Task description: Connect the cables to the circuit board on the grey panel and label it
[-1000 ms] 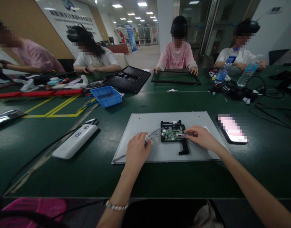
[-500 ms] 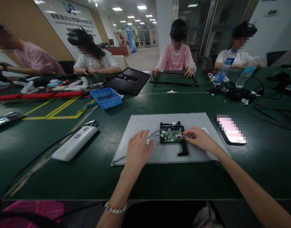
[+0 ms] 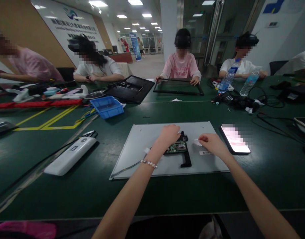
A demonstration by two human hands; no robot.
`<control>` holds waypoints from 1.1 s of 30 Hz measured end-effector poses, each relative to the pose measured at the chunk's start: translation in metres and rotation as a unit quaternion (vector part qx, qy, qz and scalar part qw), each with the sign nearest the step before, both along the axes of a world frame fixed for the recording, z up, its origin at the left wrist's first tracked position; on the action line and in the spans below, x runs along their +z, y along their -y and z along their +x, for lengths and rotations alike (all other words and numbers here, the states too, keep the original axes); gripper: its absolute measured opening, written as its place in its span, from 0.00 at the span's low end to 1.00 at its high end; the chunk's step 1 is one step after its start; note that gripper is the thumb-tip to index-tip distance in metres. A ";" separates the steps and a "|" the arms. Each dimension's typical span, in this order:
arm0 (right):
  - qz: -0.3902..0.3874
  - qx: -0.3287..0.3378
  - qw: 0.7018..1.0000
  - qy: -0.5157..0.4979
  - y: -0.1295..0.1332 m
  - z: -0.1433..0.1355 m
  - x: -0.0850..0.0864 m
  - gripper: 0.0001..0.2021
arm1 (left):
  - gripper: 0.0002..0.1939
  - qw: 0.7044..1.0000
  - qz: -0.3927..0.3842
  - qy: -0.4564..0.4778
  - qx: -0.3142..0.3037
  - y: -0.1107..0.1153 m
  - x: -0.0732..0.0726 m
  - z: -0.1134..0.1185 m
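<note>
A pale flat panel (image 3: 132, 146) lies on the green table. On it rests a black bracket (image 3: 186, 159) with a green circuit board (image 3: 178, 147). My left hand (image 3: 169, 133) reaches over the upper left of the board and bracket; its fingertips are bent down and hidden behind the hand. To the right of the bracket, my right hand (image 3: 210, 143) pinches a small white piece (image 3: 198, 142) just above the panel. A grey cable (image 3: 127, 168) runs across the panel's left part, under my left forearm.
A white power bank (image 3: 71, 156) lies left of the panel, a lit phone (image 3: 235, 139) right of it. Farther back are a blue bin (image 3: 107, 107), a black laptop-like shell (image 3: 132, 88), a black frame (image 3: 178, 92) under a person's hands, and bottles (image 3: 250, 81).
My left hand has moved right and forward, from the cables to over the board. The right hand is now apart from the board, with a white piece in its fingers. The view has shifted slightly.
</note>
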State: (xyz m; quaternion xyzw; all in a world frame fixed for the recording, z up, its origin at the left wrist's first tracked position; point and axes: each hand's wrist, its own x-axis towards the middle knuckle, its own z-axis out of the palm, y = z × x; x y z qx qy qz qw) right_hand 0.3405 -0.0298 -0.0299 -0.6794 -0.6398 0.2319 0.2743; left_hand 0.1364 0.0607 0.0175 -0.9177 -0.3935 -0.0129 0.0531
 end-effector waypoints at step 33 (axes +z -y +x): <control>0.004 0.030 0.998 0.058 -0.001 0.005 -0.003 0.13 | 0.26 0.962 -0.096 0.012 0.256 -0.011 0.006 -0.127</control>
